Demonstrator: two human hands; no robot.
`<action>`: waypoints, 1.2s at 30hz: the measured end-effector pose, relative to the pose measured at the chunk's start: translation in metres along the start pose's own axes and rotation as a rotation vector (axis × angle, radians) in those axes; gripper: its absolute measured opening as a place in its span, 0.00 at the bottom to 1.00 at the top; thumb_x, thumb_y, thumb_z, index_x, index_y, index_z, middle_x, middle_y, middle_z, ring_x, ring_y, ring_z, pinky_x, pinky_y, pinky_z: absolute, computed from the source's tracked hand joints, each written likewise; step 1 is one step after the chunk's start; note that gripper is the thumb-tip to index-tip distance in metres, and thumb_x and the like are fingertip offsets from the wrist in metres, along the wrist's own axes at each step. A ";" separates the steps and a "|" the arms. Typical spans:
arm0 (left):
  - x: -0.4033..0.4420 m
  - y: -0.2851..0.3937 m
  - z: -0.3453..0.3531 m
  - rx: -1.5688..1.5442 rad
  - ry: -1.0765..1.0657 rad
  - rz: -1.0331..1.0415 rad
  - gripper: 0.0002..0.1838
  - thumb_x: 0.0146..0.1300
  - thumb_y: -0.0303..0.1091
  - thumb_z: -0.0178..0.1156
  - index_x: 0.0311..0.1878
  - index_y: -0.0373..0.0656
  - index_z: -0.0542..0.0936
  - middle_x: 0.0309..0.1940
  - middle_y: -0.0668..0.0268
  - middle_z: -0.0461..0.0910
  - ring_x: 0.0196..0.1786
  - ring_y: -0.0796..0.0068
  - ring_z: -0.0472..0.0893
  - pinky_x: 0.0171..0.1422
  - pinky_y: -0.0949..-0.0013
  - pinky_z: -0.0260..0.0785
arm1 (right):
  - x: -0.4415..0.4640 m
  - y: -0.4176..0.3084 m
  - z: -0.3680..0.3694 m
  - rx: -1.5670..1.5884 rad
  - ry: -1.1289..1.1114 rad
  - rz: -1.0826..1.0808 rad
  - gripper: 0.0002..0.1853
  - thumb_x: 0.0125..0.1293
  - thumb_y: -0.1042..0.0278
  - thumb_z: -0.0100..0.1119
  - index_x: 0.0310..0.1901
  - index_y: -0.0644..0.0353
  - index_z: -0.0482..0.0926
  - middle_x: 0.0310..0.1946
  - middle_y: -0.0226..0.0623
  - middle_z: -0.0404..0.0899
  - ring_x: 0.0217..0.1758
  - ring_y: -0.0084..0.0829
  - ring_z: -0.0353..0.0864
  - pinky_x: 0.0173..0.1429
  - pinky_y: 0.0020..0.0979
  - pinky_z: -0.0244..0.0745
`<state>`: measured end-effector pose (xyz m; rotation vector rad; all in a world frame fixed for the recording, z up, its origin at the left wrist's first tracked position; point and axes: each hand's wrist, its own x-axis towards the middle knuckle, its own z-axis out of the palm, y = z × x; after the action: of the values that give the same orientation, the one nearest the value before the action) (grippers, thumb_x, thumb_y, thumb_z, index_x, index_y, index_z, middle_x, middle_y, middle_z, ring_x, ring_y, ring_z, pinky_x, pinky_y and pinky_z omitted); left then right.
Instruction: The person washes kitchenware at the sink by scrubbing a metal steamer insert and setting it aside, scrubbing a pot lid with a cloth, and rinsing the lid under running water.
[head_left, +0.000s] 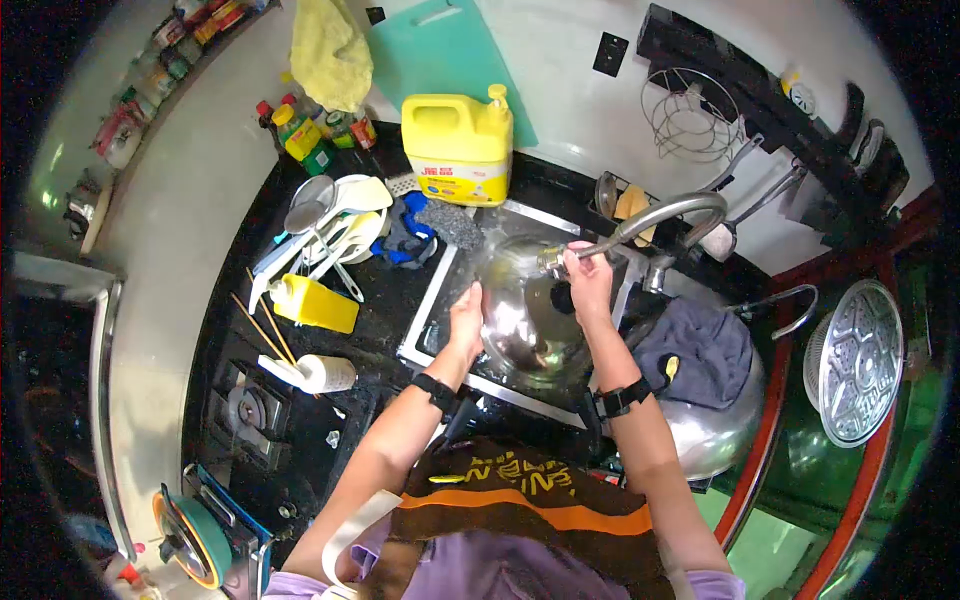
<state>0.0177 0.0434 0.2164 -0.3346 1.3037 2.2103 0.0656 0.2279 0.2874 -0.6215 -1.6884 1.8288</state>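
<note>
A round, shiny metal piece (525, 335), a bowl or a lid, is over the sink (430, 310); I cannot tell which. My left hand (465, 320) grips its left rim, thumb up and the other fingers partly hidden. Above its right side, my right hand (590, 283) is closed around the end of the curved metal faucet (675, 207), near the nozzle. No water stream can be made out. A dark scourer-like clump (450, 222) lies at the sink's upper left corner, beside blue and black gloves or cloth (405, 240).
A yellow detergent jug (455, 150) stands behind the sink. To the left are ladles and spatulas (335, 220), a yellow bottle (315, 303), a white bottle (328, 373) and a gas burner (245, 408). A grey cloth (695, 350) drapes over a large metal pot (715, 435) on the right.
</note>
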 end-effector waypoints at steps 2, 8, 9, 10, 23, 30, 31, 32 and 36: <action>0.021 -0.008 -0.002 0.053 -0.017 0.077 0.16 0.68 0.43 0.50 0.48 0.40 0.74 0.39 0.65 0.78 0.37 0.75 0.78 0.40 0.66 0.74 | -0.001 -0.003 0.002 0.058 0.029 0.127 0.07 0.60 0.79 0.56 0.40 0.63 0.74 0.32 0.28 0.75 0.36 0.18 0.75 0.42 0.21 0.70; 0.012 0.005 0.023 -0.037 -0.009 0.055 0.13 0.65 0.40 0.55 0.41 0.39 0.77 0.32 0.67 0.79 0.31 0.79 0.77 0.37 0.73 0.71 | -0.019 -0.007 -0.016 0.049 -0.036 0.047 0.07 0.60 0.80 0.57 0.40 0.64 0.74 0.31 0.28 0.75 0.36 0.18 0.75 0.41 0.20 0.70; 0.011 0.006 0.022 -0.048 -0.007 0.076 0.12 0.65 0.40 0.56 0.42 0.40 0.77 0.31 0.68 0.79 0.31 0.78 0.77 0.37 0.73 0.71 | -0.025 -0.011 -0.021 -0.007 -0.060 0.074 0.07 0.60 0.78 0.57 0.41 0.62 0.74 0.30 0.26 0.75 0.33 0.16 0.73 0.37 0.19 0.68; 0.010 0.005 0.021 -0.061 -0.004 0.099 0.12 0.64 0.40 0.56 0.42 0.40 0.77 0.31 0.68 0.79 0.32 0.78 0.77 0.37 0.73 0.71 | -0.031 -0.013 -0.027 -0.064 -0.087 0.100 0.08 0.61 0.76 0.57 0.42 0.59 0.74 0.29 0.24 0.75 0.30 0.15 0.72 0.33 0.18 0.66; -0.038 0.056 -0.052 -0.053 0.057 0.020 0.17 0.67 0.43 0.51 0.49 0.41 0.73 0.40 0.64 0.78 0.42 0.70 0.78 0.47 0.64 0.73 | -0.034 -0.022 -0.049 -0.575 0.025 -0.155 0.09 0.57 0.75 0.60 0.41 0.60 0.76 0.31 0.32 0.74 0.32 0.21 0.73 0.37 0.24 0.69; -0.053 0.056 -0.078 -0.014 -0.035 -0.058 0.19 0.65 0.46 0.53 0.49 0.41 0.72 0.40 0.64 0.78 0.41 0.69 0.78 0.47 0.63 0.73 | -0.019 0.002 -0.028 -0.221 -0.003 -0.103 0.09 0.58 0.79 0.57 0.41 0.61 0.75 0.35 0.32 0.77 0.37 0.21 0.75 0.43 0.24 0.70; -0.055 0.056 -0.078 0.003 -0.013 -0.048 0.19 0.65 0.46 0.52 0.50 0.41 0.72 0.40 0.64 0.78 0.41 0.69 0.78 0.46 0.63 0.73 | -0.021 0.002 -0.028 -0.220 -0.005 -0.102 0.09 0.58 0.79 0.57 0.41 0.61 0.75 0.35 0.32 0.77 0.37 0.21 0.75 0.43 0.24 0.70; -0.055 0.055 -0.077 0.003 -0.012 -0.049 0.19 0.65 0.46 0.52 0.50 0.41 0.72 0.40 0.64 0.78 0.41 0.69 0.78 0.46 0.63 0.73 | -0.023 0.002 -0.029 -0.184 -0.015 -0.089 0.08 0.59 0.79 0.57 0.41 0.62 0.75 0.35 0.32 0.77 0.38 0.22 0.75 0.44 0.24 0.71; -0.054 0.059 -0.075 -0.046 0.007 0.029 0.18 0.66 0.44 0.52 0.50 0.40 0.72 0.41 0.64 0.78 0.41 0.68 0.79 0.46 0.62 0.74 | -0.034 -0.002 -0.041 -0.182 -0.043 -0.042 0.08 0.59 0.79 0.57 0.41 0.62 0.75 0.36 0.31 0.77 0.40 0.22 0.76 0.46 0.23 0.71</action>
<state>0.0236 -0.0620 0.2473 -0.3422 1.2709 2.2680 0.1183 0.2353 0.2836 -0.6205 -1.8972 1.6826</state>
